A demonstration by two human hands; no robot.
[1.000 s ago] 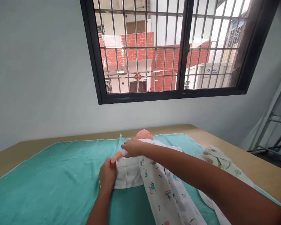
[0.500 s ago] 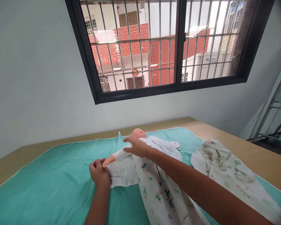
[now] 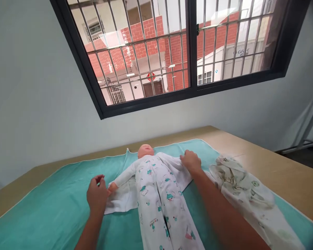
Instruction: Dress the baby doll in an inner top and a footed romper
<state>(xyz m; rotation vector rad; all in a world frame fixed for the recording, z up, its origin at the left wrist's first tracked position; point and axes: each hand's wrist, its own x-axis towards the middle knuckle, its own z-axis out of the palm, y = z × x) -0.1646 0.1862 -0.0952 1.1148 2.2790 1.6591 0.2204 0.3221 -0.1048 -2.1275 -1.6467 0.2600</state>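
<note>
A baby doll (image 3: 146, 150) lies on its back on a teal cloth (image 3: 67, 194), dressed in white baby clothes (image 3: 152, 184) printed with small green figures. Its arm on the left is in a plain white sleeve (image 3: 126, 175), and the doll's hand (image 3: 112, 188) pokes out of the cuff. Right beside that hand is my left hand (image 3: 97, 194), fingers loosely curled and holding nothing that shows. On the other side, my right hand (image 3: 191, 161) pinches the edge of a white sleeve (image 3: 173, 165) spread out from the doll's shoulder.
Crumpled white printed baby clothing (image 3: 245, 191) lies to the right on the cloth. The wooden tabletop (image 3: 266, 156) shows around the cloth. Behind it stand a wall and a barred window (image 3: 146, 97). A metal frame (image 3: 309, 121) stands at the far right.
My right hand has moved right, from over the doll's chest to the sleeve on the right. My left hand has come away from the doll's fingers. The view has shifted.
</note>
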